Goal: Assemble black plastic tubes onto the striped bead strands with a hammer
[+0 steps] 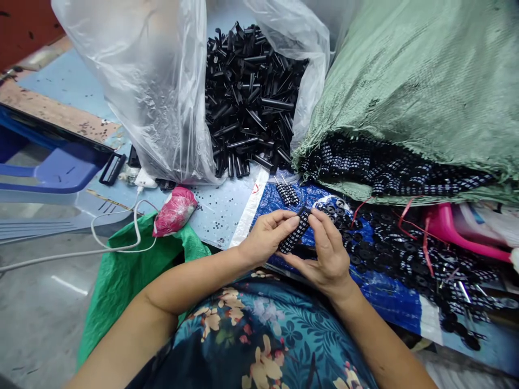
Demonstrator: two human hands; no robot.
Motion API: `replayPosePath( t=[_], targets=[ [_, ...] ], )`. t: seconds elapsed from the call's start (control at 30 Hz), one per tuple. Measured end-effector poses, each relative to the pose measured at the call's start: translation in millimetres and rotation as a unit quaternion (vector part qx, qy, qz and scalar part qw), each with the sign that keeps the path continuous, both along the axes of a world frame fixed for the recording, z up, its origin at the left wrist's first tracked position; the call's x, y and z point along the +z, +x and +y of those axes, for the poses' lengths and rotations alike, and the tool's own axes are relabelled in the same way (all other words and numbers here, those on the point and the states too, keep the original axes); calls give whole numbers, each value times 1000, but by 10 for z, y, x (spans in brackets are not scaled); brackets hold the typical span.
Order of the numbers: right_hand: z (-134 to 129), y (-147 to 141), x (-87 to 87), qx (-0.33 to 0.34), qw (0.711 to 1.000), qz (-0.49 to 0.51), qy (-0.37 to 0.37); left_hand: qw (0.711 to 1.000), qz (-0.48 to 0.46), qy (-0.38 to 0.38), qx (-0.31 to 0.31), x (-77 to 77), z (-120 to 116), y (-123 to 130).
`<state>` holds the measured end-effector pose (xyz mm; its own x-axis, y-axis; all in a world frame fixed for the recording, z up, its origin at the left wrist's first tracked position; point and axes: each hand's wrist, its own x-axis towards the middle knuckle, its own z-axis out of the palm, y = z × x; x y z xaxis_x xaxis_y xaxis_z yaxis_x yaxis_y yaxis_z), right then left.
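Note:
A short black roller with rows of white characters [295, 233] is held between both hands over the near edge of the table. My left hand [270, 235] pinches its upper left side with thumb and fingers. My right hand [326, 251] has its fingertips on the upper right end and its thumb under the lower end. Just beyond the hands, a similar black printed piece with two metal pins [287, 193] lies on a blue printed plastic sheet [270, 202]. Black rings and printed wheels [365, 243] are spread over the sheet to the right.
A clear plastic bag [174, 108] of black plastic parts [251, 102] stands at the back. A green woven sack [425, 81] spills printed pieces. Also around: a pink basket [462, 237], a pink bundle [175, 212], a white cable [93, 252], a green bag [121, 292] and a blue chair [68, 167].

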<state>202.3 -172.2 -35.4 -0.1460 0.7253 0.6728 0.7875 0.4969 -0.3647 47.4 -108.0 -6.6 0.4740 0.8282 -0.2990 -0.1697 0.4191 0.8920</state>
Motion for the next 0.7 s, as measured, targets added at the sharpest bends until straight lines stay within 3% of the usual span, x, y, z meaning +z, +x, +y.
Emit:
replayPosePath(
  t=[0.2,0.27,0.33,0.4,0.5,0.6,0.7],
  targets=[
    [-10,-37,-77,-12,999,-31,-31,997,-20,-67,-45,-158,93,-101],
    [-23,-30,-133,-8,998,-28,-56,999,-11,-37,-33,-253,144,-191],
    [-63,-10,-210,-14,995,-57,-86,998,46,53,-2,-340,234,-350],
    [-128,18,-285,-13,986,-111,-123,972,158,171,17,-394,360,-563],
    [-206,63,-327,-10,978,-139,-152,894,345,284,-41,-398,551,-853],
    [-160,75,-263,-41,990,-66,-117,842,431,295,-136,-358,674,-968],
    [-4,19,-196,-56,994,-22,-88,849,426,258,-177,-342,721,-940]
  ],
)
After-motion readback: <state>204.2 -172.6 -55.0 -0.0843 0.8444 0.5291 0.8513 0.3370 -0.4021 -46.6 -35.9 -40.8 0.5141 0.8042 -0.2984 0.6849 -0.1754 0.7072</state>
